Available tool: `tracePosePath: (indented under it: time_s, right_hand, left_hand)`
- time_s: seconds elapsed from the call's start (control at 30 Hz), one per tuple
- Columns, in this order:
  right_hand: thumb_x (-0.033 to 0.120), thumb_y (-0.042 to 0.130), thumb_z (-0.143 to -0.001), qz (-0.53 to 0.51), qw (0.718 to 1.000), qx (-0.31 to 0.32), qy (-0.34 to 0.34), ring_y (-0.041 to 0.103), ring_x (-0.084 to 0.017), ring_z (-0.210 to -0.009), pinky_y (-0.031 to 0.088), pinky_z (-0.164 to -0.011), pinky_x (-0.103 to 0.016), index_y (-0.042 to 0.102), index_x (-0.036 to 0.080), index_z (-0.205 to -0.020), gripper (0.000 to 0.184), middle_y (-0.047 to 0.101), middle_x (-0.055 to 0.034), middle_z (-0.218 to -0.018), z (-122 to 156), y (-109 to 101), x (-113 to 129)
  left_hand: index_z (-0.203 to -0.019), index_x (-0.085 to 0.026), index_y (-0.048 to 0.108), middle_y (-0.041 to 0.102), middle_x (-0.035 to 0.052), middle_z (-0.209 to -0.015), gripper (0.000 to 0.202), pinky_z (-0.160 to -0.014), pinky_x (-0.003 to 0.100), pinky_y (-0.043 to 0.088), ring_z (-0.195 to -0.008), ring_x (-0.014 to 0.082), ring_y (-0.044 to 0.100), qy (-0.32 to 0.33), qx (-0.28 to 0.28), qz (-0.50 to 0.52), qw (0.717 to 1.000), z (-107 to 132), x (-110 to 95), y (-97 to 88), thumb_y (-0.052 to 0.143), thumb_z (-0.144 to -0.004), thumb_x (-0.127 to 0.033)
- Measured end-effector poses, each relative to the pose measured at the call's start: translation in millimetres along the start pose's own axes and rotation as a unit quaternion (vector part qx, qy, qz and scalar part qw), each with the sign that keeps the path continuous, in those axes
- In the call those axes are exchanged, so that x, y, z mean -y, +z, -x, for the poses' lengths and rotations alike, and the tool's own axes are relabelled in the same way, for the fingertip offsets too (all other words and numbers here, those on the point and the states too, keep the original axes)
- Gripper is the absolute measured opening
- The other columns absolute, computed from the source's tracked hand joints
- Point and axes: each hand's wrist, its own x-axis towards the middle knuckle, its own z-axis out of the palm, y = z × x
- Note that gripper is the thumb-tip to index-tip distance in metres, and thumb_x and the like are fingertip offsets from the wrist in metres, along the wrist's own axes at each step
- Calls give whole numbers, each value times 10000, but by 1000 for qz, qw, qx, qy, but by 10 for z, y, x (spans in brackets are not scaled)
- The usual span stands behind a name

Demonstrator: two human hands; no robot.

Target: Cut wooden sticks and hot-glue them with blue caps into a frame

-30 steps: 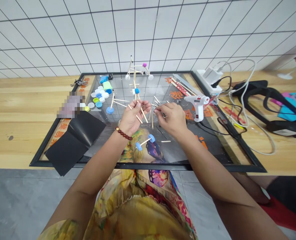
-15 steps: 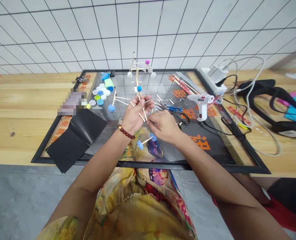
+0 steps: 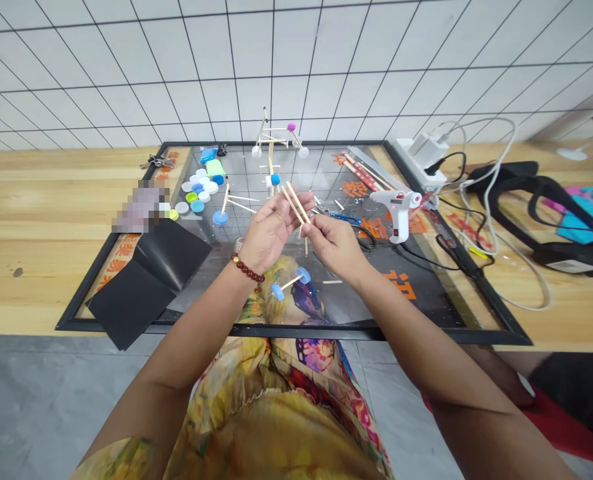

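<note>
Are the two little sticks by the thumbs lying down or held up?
Held up: the two sticks slant in front of the left hand, their lower ends at the right hand's fingertips.

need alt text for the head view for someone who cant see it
A person's right hand pinches two thin wooden sticks, the left hand close beside them, over a dark framed panel. Coloured caps lie left, a white glue gun right.

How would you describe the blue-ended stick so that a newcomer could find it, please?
On the wooden table lies a black-framed panel. Towards its front centre lies a short stick. Unlike the bare sticks at the right hand, it has blue discs on both ends.
</note>
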Motion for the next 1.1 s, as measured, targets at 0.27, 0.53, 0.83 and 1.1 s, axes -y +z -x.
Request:
tracePosePath:
  time_s: [0.27, 0.53, 0.83, 1.1]
  right_hand:
    - [413, 539, -877, 8, 997, 41, -63, 480, -117, -578, 333, -600, -257, 658, 162, -760, 301, 585, -1, -646, 19, -32, -101]
    - [421, 594, -863, 133, 987, -13, -92, 551, -134, -594, 346, -626, -267, 693, 191, -767, 269, 663, -17, -652, 38, -59, -248]
    - [423, 642, -815, 125, 990, -6, -64, 554, -132, -568, 338, -599, -264, 694, 184, -733, 258, 659, -15, -628, 60, -55, -253]
    - [421, 694, -756, 100, 995, 14, -7, 568, -137, -598, 376, -589, -257, 723, 183, -831, 252, 674, -16, -666, 37, -190, -317]
  left_hand:
    - [-890, -136, 649, 736, 34, -756, 62, -944, 370, 529, -893, 182, 724, -40, -67, -2, 997, -36, -22, -64, 657, -829, -144]
    - [-876, -123, 645, 727, 29, -726, 107, -907, 369, 559, -820, 168, 728, -57, -99, -27, 993, -8, -37, -42, 703, -786, -115]
    - [-869, -119, 683, 734, 42, -726, 166, -785, 303, 584, -734, 149, 715, -57, -58, -74, 994, 20, 35, -67, 764, -729, -160]
    - [-855, -104, 686, 714, 42, -681, 99, -651, 284, 568, -666, 166, 709, -78, -81, -88, 990, 43, 32, -97, 717, -768, -140]
